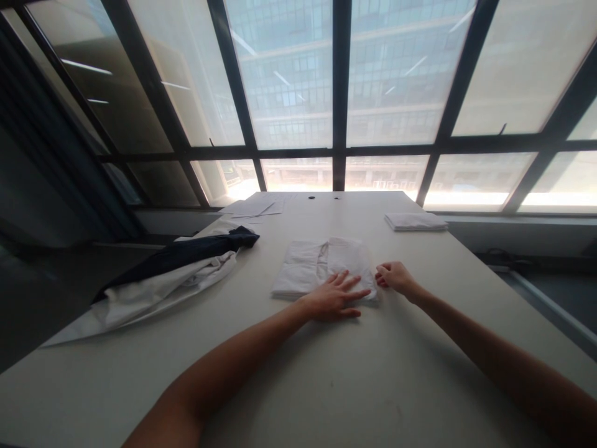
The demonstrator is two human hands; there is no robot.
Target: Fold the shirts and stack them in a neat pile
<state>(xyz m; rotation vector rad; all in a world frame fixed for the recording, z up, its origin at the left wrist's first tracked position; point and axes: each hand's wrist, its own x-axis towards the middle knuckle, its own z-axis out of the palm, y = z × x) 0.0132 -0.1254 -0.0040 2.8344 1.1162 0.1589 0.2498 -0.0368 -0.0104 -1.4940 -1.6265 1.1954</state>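
A folded white garment (298, 267) lies flat on the white table (336, 386), with a gap between its two folded halves near the middle. My left hand (333, 295) rests on its near right part, palm down and fingers spread. Just beyond the right edge of the garment is my right hand (394, 277), its fingers curled together. Whether those fingers pinch the cloth's edge or anything else is hidden.
Loose white and dark navy clothes (181, 261) lie heaped along the table's left edge. Behind them are papers (256, 207). A folded white cloth stack (415, 221) sits near the right edge. Large windows (289, 81) rise beyond the table's far end.
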